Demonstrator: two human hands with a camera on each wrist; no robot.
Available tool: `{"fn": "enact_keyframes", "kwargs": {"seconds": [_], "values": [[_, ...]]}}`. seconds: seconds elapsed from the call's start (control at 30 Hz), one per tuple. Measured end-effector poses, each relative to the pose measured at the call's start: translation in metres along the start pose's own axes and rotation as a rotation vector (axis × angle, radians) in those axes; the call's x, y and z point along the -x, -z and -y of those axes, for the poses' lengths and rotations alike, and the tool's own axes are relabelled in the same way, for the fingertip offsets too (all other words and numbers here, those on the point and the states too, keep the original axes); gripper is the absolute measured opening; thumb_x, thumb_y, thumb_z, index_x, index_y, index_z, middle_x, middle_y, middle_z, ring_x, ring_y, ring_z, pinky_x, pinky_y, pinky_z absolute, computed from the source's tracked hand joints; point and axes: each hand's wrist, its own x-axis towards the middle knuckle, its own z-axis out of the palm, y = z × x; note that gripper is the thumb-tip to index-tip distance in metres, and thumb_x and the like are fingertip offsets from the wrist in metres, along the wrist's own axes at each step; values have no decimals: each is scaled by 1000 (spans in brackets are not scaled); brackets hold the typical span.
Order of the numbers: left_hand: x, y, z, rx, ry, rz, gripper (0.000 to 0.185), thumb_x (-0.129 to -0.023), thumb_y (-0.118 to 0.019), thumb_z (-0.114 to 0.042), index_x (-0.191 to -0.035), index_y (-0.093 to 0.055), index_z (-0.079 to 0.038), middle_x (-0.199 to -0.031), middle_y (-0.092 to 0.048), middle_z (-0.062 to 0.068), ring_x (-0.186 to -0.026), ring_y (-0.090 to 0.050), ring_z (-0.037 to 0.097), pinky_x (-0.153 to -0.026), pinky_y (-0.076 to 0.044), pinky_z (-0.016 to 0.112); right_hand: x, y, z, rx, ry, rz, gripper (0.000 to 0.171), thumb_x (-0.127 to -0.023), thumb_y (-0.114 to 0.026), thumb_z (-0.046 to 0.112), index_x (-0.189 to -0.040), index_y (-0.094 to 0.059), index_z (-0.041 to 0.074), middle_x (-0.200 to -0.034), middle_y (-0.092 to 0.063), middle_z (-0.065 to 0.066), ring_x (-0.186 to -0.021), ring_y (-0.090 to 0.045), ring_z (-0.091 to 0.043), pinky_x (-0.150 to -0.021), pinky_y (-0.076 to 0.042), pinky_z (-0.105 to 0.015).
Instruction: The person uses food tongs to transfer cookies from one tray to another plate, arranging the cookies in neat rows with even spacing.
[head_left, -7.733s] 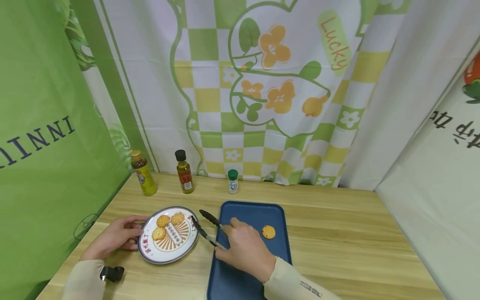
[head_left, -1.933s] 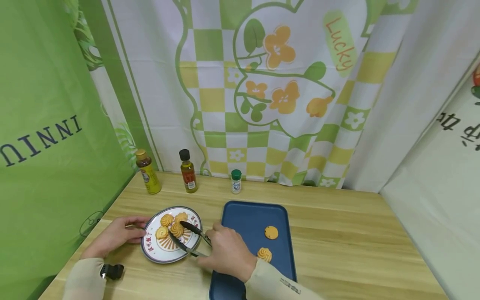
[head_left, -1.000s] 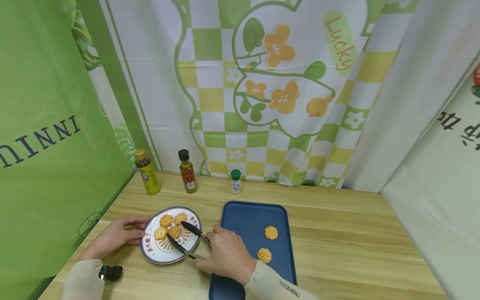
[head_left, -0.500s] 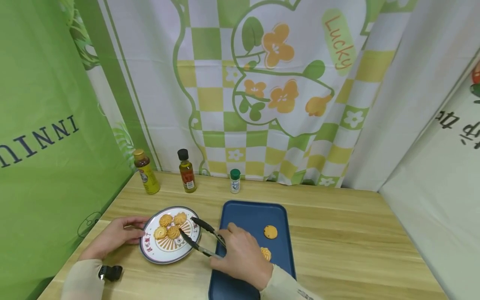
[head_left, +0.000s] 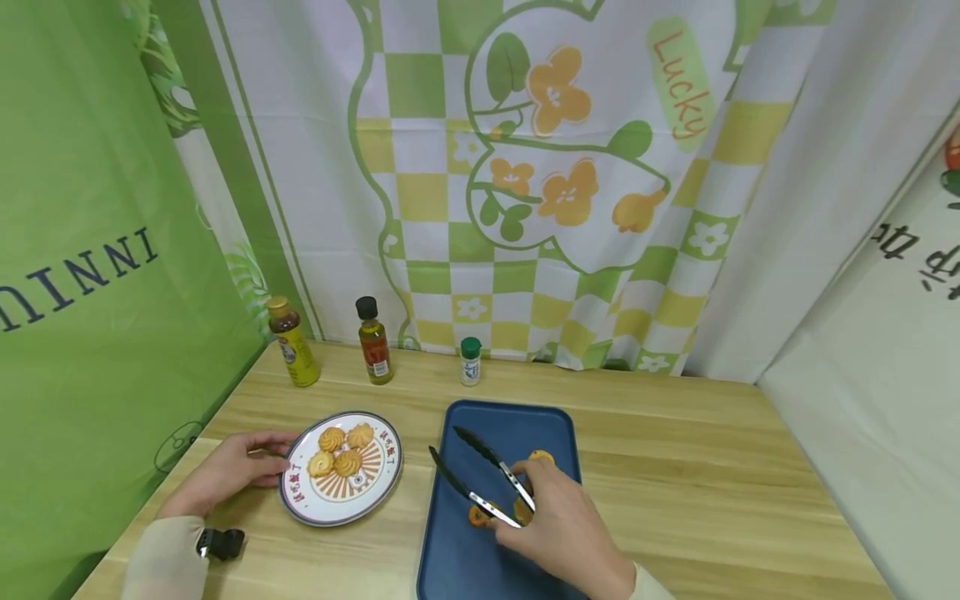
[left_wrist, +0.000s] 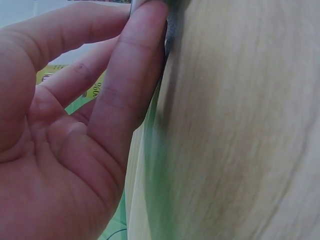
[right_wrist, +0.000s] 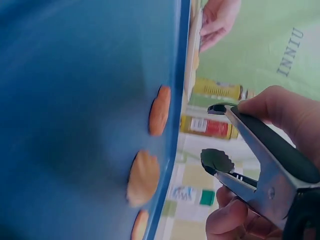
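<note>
The right hand (head_left: 558, 533) grips the tongs (head_left: 480, 477) over the blue tray (head_left: 480, 433), their tips spread and empty. Cookies (right_wrist: 144, 177) lie on the tray, partly hidden, perhaps three. The left hand (head_left: 225, 471), fingers relaxed, touches the plate (head_left: 375, 492) on the tabletop (head_left: 675, 467).

A light wooden bench (head_left: 675, 483) carries a blue tray (head_left: 457, 567) near its middle, a round patterned plate (head_left: 375, 492) to the tray's left, and, standing along its back edge, two sauce bottles (head_left: 292, 343) (head_left: 372, 342) and a small green-capped jar (head_left: 469, 362).
</note>
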Motion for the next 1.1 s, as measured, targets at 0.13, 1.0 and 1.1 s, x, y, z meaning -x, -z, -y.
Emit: {"fn": "enact_keyframes", "kwargs": {"seconds": [0.13,1.0,1.1], "values": [[0,0,0,3,-1,3,62,-105,-69,-1,-159,-46,17,-146,-59,40,-112,-75,20,-92,-73,31,9,10,-12,11,-79,-11,61,-77,-100,42,-126,-75,15,-99,-65,7,-75,-53,-8,-61,-44,-25],[-1,-1,2,-6,-3,-1,62,-105,-71,-3,-158,-47,18,-144,-61,38,-112,-75,17,-92,-73,30,38,43,-70,105,-325,54,67,-81,-96,46,-130,-75,6,-104,-70,-3,-87,-63,-18,-71,-58,-39],[-1,-1,2,-6,5,-2,63,-104,-72,-3,-159,-47,17,-145,-61,38,-112,-75,18,-92,-73,30,39,43,-72,118,-314,59,68,-82,-96,47,-130,-75,4,-103,-69,-4,-86,-63,-19,-70,-58,-41]]}}
